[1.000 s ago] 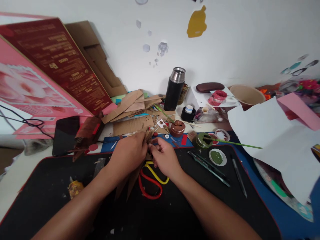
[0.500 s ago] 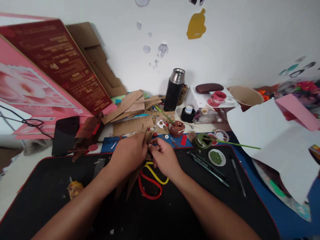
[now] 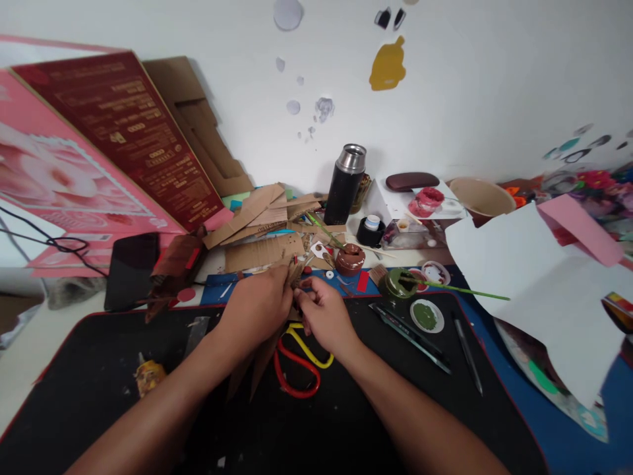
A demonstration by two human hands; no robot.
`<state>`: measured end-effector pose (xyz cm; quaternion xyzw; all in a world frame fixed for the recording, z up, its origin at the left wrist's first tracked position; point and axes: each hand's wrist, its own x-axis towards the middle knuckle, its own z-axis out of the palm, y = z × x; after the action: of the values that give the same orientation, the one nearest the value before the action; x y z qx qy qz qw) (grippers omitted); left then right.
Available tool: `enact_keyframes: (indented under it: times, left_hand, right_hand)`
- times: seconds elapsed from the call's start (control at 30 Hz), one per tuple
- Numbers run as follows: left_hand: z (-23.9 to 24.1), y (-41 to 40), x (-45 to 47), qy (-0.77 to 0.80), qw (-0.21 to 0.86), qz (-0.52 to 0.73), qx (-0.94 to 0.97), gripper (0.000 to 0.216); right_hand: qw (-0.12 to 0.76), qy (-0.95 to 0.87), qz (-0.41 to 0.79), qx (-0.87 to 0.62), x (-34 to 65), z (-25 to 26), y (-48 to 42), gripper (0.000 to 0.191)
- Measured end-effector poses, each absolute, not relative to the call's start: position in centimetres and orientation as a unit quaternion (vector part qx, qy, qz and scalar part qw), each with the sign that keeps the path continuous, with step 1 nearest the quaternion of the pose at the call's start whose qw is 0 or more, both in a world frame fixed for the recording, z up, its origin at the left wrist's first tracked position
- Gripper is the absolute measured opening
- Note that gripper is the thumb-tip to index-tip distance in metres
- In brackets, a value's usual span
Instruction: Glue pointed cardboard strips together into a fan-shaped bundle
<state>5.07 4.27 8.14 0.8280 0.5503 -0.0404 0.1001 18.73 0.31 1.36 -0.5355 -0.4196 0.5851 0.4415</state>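
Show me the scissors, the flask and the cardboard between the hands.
Scissors (image 3: 301,394): head view, red handle loop's lower edge.
Flask (image 3: 343,194): head view, black body.
Cardboard (image 3: 295,272): head view, its upper corrugated part.

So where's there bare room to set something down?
On the black mat: between the right forearm and dark pen, and left of the yellow bottle. Scissors and small scraps take up the middle. It's crowded beyond the left hand and right hand, with cardboard and paint jars.

L hand (image 3: 260,300) + R hand (image 3: 326,313) = 2 hands. Scissors (image 3: 301,395): 1 pr. Brn jar (image 3: 350,264) + grn jar (image 3: 397,285) + pink jar (image 3: 425,203) = 3 paint jars. Flask (image 3: 343,191): 1. Phone (image 3: 131,270): 1. Specs case (image 3: 412,181): 1. Yel. wall sticker (image 3: 388,66): 1. Cardboard pcs (image 3: 264,253): several, overlapping, exact no. unclear.
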Motion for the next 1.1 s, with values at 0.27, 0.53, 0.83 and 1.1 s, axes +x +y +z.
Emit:
enact_keyframes:
  times: [0.27, 0.53, 0.83, 1.1]
  left_hand:
    - [8.0, 4.4, 4.8, 0.553, 0.118, -0.011, 0.825, 0.023]
    - [8.1, 5.2, 3.7, 0.547, 0.185, 0.094, 0.811, 0.019]
    - [8.2, 5.3, 3.5, 0.529, 0.264, 0.179, 0.786, 0.018]
    - [8.5, 5.0, 4.0, 0.528, 0.265, 0.197, 0.782, 0.019]
  right_hand:
    - [0.45, -0.419, 0.586, -0.528, 18.7, 1.2, 0.3, 0.02]
    - [0.478, -0.401, 0.602, -0.498, 18.9, 2.6, 0.1, 0.031]
    - [0.494, -0.406, 0.588, -0.495, 19.1, 3.2, 0.0, 0.034]
    - [0.501, -0.43, 0.563, -0.498, 19.3, 3.5, 0.0, 0.028]
